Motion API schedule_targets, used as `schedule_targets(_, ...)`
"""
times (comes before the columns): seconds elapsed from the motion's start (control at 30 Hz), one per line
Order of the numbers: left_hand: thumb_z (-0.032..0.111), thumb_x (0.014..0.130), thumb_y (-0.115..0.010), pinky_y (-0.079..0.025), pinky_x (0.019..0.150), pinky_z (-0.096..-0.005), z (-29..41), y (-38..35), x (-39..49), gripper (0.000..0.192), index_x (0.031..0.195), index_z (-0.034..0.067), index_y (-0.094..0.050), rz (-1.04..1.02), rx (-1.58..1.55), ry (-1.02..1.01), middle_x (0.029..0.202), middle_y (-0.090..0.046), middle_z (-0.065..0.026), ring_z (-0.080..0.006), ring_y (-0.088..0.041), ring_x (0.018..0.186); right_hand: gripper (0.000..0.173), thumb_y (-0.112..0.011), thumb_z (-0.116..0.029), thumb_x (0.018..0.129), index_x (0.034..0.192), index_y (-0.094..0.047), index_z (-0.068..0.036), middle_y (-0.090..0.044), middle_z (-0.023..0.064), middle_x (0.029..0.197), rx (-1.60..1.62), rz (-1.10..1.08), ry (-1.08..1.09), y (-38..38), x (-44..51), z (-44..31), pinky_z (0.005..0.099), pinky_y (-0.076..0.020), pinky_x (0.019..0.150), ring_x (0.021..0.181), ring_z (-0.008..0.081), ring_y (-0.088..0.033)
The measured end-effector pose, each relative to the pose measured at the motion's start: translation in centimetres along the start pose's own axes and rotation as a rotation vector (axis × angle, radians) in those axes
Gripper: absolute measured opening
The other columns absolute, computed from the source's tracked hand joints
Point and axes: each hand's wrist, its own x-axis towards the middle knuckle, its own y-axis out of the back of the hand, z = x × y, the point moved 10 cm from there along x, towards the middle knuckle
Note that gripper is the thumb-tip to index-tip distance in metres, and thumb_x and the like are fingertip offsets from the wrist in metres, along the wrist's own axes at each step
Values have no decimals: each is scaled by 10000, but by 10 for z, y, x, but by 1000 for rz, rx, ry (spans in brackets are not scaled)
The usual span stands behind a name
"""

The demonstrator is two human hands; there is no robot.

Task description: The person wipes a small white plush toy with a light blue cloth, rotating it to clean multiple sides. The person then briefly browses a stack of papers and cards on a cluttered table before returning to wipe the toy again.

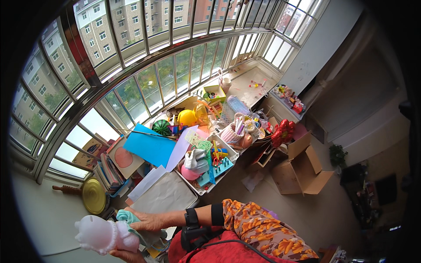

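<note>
A pale pink animal-shaped figurine (97,234), with a slot-like mark on its head, lies tilted at the lower left. My left hand (128,256) grips it from below, partly cut off by the picture's bottom edge. My right hand (148,221) is closed on a teal cloth (126,216), which presses against the figurine's lower end. Part of the cloth hangs below the right hand. Just beyond the right hand is a pale flat-topped surface (164,194) with white sheets (146,184) on it.
A white tray (235,157) holds toys and craft items. Beside it lie a blue sheet (149,144), a yellow helmet (186,117) and a watermelon-patterned ball (161,127). Books (107,172) and a round gold lid (94,194) stand left. An opened cardboard box (289,177) sits on the floor.
</note>
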Motion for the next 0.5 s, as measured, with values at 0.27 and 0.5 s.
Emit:
schedule_targets(0.27,794,876,-522,-332,1188,-495,-12,43,1,1033,1573,78,-258,69,242,76,1547,-394,-141,-329,-409,1421,437,-377,-397,1094,1339,-458,-44,-470,115,1267,-25,271,210,11,-1,-3,349,-321,1115,1232,232,-442)
schedule_targets(0.5,770,857,-571,-350,1174,-486,-22,42,-10,1051,1571,66,-255,74,360,187,1537,-398,-141,-320,-419,1411,367,-391,-325,1063,1252,-511,-34,-555,82,1139,108,255,111,18,0,4,339,-397,1047,1112,189,-511)
